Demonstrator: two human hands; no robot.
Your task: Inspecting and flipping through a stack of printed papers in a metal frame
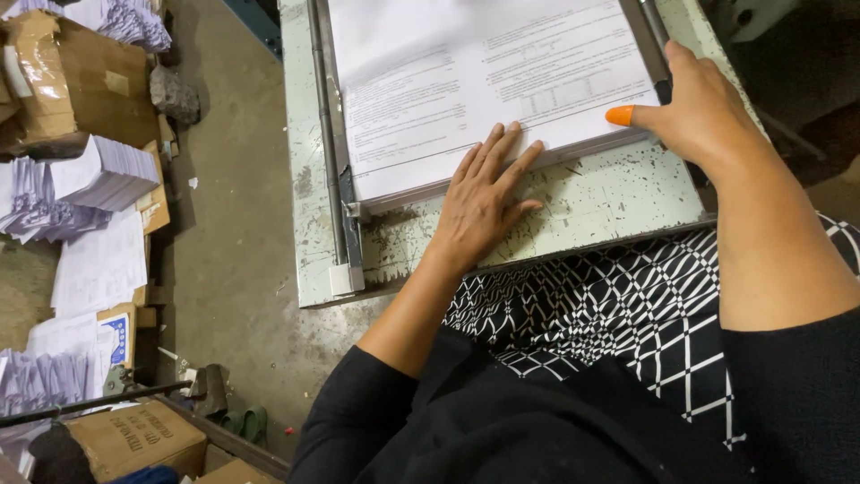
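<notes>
A thick stack of printed white sheets (466, 81) lies on a worn pale-green metal table (618, 197). My left hand (484, 197) rests flat with fingers spread on the table, fingertips touching the stack's near edge. My right hand (699, 108) presses the stack's right near corner; its thumb wears an orange rubber fingertip cover (620, 115) and lies on the top sheet. Neither hand grips anything.
A metal guide rail (333, 161) runs along the stack's left side, another bar (649, 36) along its right. On the concrete floor at left lie cardboard boxes (81, 81) and piles of printed paper (98, 179). My patterned lap sits below the table edge.
</notes>
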